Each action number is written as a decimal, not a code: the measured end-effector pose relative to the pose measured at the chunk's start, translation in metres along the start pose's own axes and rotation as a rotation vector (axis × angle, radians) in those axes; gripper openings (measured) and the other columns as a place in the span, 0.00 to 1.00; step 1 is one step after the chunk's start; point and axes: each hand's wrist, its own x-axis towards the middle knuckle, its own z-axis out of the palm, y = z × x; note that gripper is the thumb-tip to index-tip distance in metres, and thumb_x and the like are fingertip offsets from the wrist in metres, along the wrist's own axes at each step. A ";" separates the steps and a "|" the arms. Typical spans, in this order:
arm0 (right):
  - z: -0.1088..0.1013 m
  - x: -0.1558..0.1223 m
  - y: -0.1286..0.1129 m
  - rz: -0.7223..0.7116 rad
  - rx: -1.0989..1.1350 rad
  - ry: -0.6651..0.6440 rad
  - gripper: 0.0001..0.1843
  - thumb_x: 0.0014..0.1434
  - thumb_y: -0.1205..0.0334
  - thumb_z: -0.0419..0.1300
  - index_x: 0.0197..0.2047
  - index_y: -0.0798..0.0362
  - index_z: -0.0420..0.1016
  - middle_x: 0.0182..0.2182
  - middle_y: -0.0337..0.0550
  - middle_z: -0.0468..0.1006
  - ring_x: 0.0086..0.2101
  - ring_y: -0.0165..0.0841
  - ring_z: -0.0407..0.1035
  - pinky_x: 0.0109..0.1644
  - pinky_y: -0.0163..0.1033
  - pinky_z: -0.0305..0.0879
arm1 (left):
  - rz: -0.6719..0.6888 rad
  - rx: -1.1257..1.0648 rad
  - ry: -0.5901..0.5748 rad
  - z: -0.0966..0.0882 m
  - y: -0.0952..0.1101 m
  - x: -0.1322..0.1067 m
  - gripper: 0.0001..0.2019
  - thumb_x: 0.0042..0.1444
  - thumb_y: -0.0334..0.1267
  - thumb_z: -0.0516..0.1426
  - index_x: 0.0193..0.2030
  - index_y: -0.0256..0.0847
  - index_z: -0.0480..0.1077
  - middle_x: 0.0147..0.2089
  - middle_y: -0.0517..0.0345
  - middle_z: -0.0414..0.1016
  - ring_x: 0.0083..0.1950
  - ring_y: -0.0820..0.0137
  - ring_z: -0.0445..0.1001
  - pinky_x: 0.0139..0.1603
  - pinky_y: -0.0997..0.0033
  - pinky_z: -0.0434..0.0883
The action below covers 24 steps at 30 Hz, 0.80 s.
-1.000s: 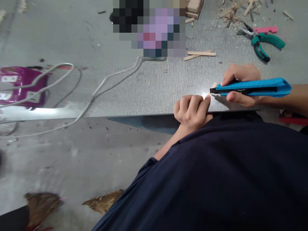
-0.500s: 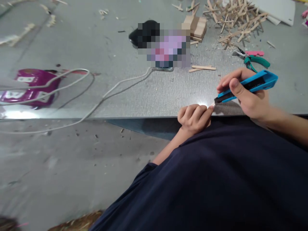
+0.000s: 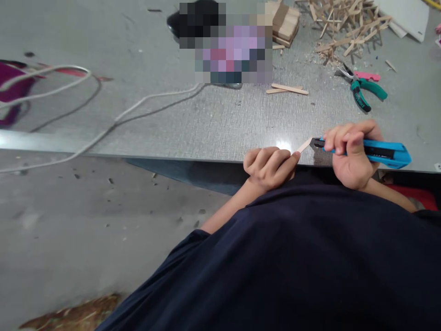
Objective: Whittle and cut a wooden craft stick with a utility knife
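Near the table's front edge, my left hand is closed on a wooden craft stick, whose pale pointed end sticks out to the upper right. My right hand is wrapped round a blue and black utility knife. Its black tip lies at the stick's pointed end; whether the blade touches the wood I cannot tell. Beyond my hands, two loose craft sticks lie crossed. Green-handled pliers rest to the right of them, beside a pink strip.
A big heap of craft sticks and a stacked bundle lie at the back. A pixelated phone-like object joins a white cable trailing over the front edge. A black rounded object and a purple packet lie leftward.
My right hand has turned and lowered, so the knife now lies nearly level instead of slanting up. More of the stick's pointed end shows. The whole view has shifted somewhat.
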 end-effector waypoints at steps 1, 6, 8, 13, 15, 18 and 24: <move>0.007 0.000 0.000 -0.097 0.086 0.166 0.24 0.80 0.35 0.60 0.41 0.41 0.59 0.21 0.28 0.53 0.18 0.33 0.59 0.29 0.43 0.69 | 0.012 0.000 0.003 0.000 -0.001 -0.001 0.21 0.77 0.66 0.55 0.51 0.61 0.86 0.31 0.58 0.82 0.34 0.63 0.78 0.40 0.53 0.59; 0.018 0.004 -0.022 -0.206 0.154 0.048 0.37 0.77 0.17 0.49 0.37 0.42 0.53 0.19 0.27 0.45 0.15 0.31 0.42 0.20 0.43 0.51 | 0.094 0.047 0.104 0.001 -0.003 -0.005 0.16 0.79 0.61 0.58 0.56 0.65 0.86 0.31 0.60 0.83 0.34 0.64 0.79 0.41 0.52 0.58; 0.020 0.007 -0.029 -0.072 0.136 -0.038 0.38 0.79 0.17 0.38 0.36 0.43 0.53 0.19 0.29 0.47 0.16 0.33 0.44 0.23 0.46 0.55 | 0.052 0.049 0.026 0.001 -0.002 -0.003 0.15 0.78 0.60 0.59 0.54 0.65 0.86 0.32 0.60 0.82 0.34 0.64 0.79 0.41 0.52 0.57; 0.039 0.014 -0.009 -0.406 0.368 0.073 0.39 0.78 0.24 0.57 0.32 0.45 0.48 0.15 0.25 0.41 0.12 0.27 0.33 0.17 0.42 0.43 | 0.204 0.121 0.264 -0.009 0.008 0.022 0.09 0.76 0.38 0.63 0.50 0.59 0.86 0.32 0.67 0.82 0.35 0.69 0.79 0.42 0.56 0.60; 0.041 0.013 -0.005 -0.375 0.422 0.078 0.37 0.78 0.30 0.62 0.31 0.45 0.50 0.15 0.25 0.43 0.12 0.26 0.35 0.17 0.39 0.43 | 0.271 0.133 0.288 -0.015 0.011 0.036 0.10 0.75 0.33 0.64 0.47 0.56 0.85 0.34 0.68 0.83 0.36 0.71 0.79 0.42 0.57 0.61; 0.034 0.009 -0.015 -0.121 0.411 -0.012 0.38 0.81 0.29 0.59 0.29 0.46 0.54 0.17 0.29 0.50 0.15 0.28 0.44 0.22 0.39 0.53 | 0.290 0.114 0.321 -0.021 0.016 0.050 0.10 0.76 0.30 0.64 0.43 0.48 0.85 0.32 0.66 0.81 0.36 0.72 0.76 0.41 0.58 0.61; 0.022 0.008 -0.029 -0.066 0.443 -0.054 0.41 0.81 0.28 0.60 0.27 0.47 0.54 0.17 0.30 0.52 0.16 0.28 0.44 0.25 0.39 0.54 | 0.278 0.130 0.347 -0.018 0.016 0.049 0.10 0.77 0.31 0.63 0.43 0.49 0.84 0.34 0.68 0.81 0.37 0.73 0.77 0.42 0.59 0.61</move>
